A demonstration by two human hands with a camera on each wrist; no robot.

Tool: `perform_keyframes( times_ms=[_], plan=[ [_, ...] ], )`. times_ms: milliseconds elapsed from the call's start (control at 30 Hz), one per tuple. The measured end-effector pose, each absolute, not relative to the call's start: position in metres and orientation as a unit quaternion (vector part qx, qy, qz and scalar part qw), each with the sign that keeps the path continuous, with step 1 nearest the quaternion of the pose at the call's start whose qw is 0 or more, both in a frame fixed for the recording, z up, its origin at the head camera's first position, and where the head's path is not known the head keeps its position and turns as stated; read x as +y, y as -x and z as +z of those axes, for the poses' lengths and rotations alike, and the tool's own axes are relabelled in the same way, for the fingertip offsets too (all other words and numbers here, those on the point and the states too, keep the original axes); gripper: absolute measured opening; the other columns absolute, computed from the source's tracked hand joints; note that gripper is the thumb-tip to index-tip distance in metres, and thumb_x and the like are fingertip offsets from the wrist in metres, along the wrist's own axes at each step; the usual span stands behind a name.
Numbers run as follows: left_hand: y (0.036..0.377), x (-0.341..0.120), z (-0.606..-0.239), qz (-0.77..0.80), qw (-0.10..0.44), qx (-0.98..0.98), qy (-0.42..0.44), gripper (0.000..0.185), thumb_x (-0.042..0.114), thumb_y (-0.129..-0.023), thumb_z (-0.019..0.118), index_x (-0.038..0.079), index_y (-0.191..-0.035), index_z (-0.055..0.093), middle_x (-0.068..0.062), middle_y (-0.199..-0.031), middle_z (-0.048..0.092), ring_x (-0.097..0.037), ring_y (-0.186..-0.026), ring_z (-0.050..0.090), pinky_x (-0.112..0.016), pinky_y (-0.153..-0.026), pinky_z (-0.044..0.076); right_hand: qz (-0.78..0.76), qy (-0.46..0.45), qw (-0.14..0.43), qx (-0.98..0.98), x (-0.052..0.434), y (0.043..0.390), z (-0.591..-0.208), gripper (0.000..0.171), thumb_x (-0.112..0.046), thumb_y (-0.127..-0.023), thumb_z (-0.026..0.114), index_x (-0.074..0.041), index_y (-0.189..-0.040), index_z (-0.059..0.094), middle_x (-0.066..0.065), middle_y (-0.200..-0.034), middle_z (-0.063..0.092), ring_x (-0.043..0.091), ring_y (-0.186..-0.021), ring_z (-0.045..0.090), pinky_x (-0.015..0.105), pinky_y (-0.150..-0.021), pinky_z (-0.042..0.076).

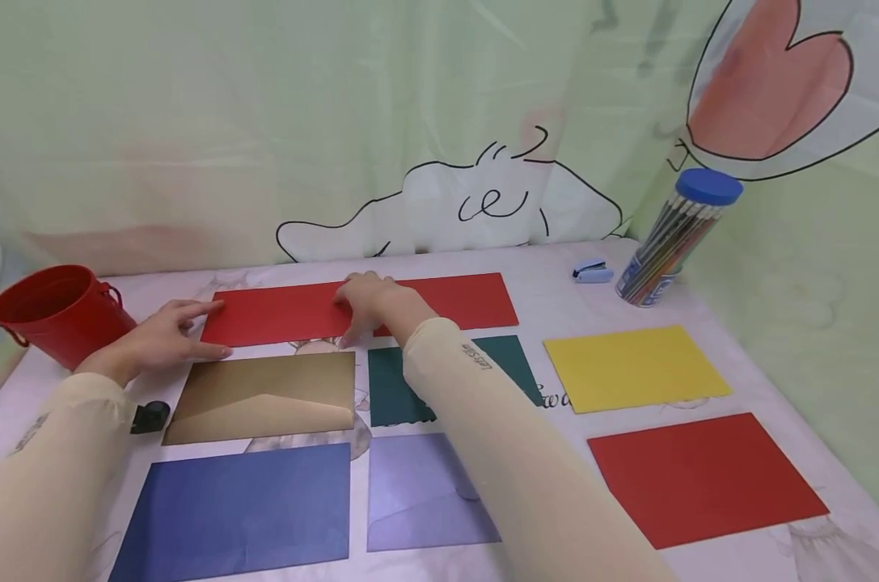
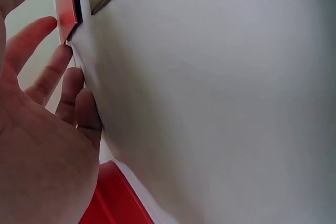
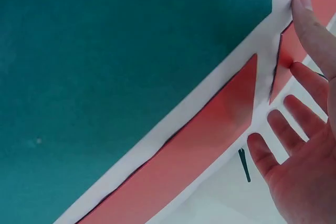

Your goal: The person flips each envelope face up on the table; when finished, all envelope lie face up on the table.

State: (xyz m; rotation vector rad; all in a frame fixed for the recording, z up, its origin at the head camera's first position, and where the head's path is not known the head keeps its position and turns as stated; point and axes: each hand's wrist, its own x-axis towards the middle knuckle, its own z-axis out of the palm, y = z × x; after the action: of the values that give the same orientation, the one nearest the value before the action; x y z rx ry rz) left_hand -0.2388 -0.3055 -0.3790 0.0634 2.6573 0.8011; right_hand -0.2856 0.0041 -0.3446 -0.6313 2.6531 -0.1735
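Note:
At the back of the table lies a flat red envelope point(image 1: 279, 315) with a hand at either end. My left hand point(image 1: 158, 339) is at its left end, fingers extended, thumb low by the near corner and a fingertip at the far corner. Over its right end is my right hand point(image 1: 377, 303), thumb towards the near edge, fingers loosely bent in the right wrist view. Just right of that hand lies a second red envelope point(image 1: 461, 301), a narrow gap between the two. In front are a gold envelope point(image 1: 264, 380) and a dark green one point(image 1: 395, 384), partly under my right sleeve.
Nearer lie blue point(image 1: 250, 509) and lavender envelopes point(image 1: 417, 493). On the right are a yellow envelope point(image 1: 636, 368) and another red envelope point(image 1: 708, 477). A red bucket point(image 1: 68, 323) stands left; a light-blue stapler point(image 1: 593, 272) and a pencil jar point(image 1: 661, 250) are at the back right.

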Motion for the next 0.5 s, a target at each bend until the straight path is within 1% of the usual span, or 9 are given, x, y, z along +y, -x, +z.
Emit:
perform_keyframes(
  times_ms=[167, 267, 367, 467, 500],
  plan=[
    [0.2384, -0.3033, -0.375, 0.272, 0.183, 0.944, -0.027, 0.11, 0.046, -0.076, 0.085, 0.005, -0.159, 0.025, -0.034, -0.154, 0.012, -0.06, -0.131, 0.025, -0.065, -0.092, 0.047, -0.078, 0.224, 0.211, 0.948, 0.007, 0.2875, -0.3467, 0.084, -0.034, -0.077, 0.088, -0.025, -0.151, 0.048, 0.003, -0.141, 0.049, 0.022, -0.13, 0.039, 0.036, -0.087, 0.055],
    [0.2396, -0.3019, -0.3756, 0.265, 0.179, 0.947, -0.032, 0.107, 0.046, -0.078, 0.084, 0.006, -0.159, 0.026, -0.033, -0.155, 0.013, -0.059, -0.132, 0.025, -0.066, -0.093, 0.046, -0.079, 0.23, 0.208, 0.947, 0.0105, 0.2889, -0.3484, 0.082, -0.034, -0.079, 0.087, -0.026, -0.15, 0.048, 0.003, -0.141, 0.049, 0.023, -0.131, 0.039, 0.038, -0.089, 0.054],
    [0.2404, -0.3023, -0.3774, 0.249, 0.171, 0.953, -0.039, 0.103, 0.046, -0.079, 0.082, 0.006, -0.158, 0.029, -0.033, -0.154, 0.016, -0.059, -0.133, 0.024, -0.067, -0.093, 0.045, -0.076, 0.249, 0.202, 0.944, 0.013, 0.2891, -0.3492, 0.082, -0.035, -0.081, 0.085, -0.026, -0.152, 0.045, 0.003, -0.143, 0.048, 0.024, -0.132, 0.038, 0.043, -0.095, 0.051],
    [0.2403, -0.3035, -0.3782, 0.225, 0.161, 0.96, -0.052, 0.099, 0.047, -0.081, 0.081, 0.005, -0.157, 0.032, -0.032, -0.154, 0.018, -0.058, -0.134, 0.022, -0.069, -0.094, 0.042, -0.072, 0.259, 0.2, 0.942, 0.0134, 0.2891, -0.3495, 0.088, -0.036, -0.082, 0.084, -0.026, -0.156, 0.038, 0.004, -0.146, 0.045, 0.026, -0.135, 0.036, 0.047, -0.101, 0.047],
    [0.2402, -0.304, -0.3785, 0.214, 0.157, 0.962, -0.058, 0.098, 0.047, -0.081, 0.08, 0.005, -0.156, 0.033, -0.032, -0.154, 0.019, -0.058, -0.134, 0.021, -0.07, -0.094, 0.041, -0.07, 0.261, 0.2, 0.942, 0.0131, 0.289, -0.3497, 0.09, -0.037, -0.082, 0.084, -0.027, -0.157, 0.035, 0.004, -0.148, 0.044, 0.026, -0.136, 0.036, 0.05, -0.105, 0.043]
  ],
)
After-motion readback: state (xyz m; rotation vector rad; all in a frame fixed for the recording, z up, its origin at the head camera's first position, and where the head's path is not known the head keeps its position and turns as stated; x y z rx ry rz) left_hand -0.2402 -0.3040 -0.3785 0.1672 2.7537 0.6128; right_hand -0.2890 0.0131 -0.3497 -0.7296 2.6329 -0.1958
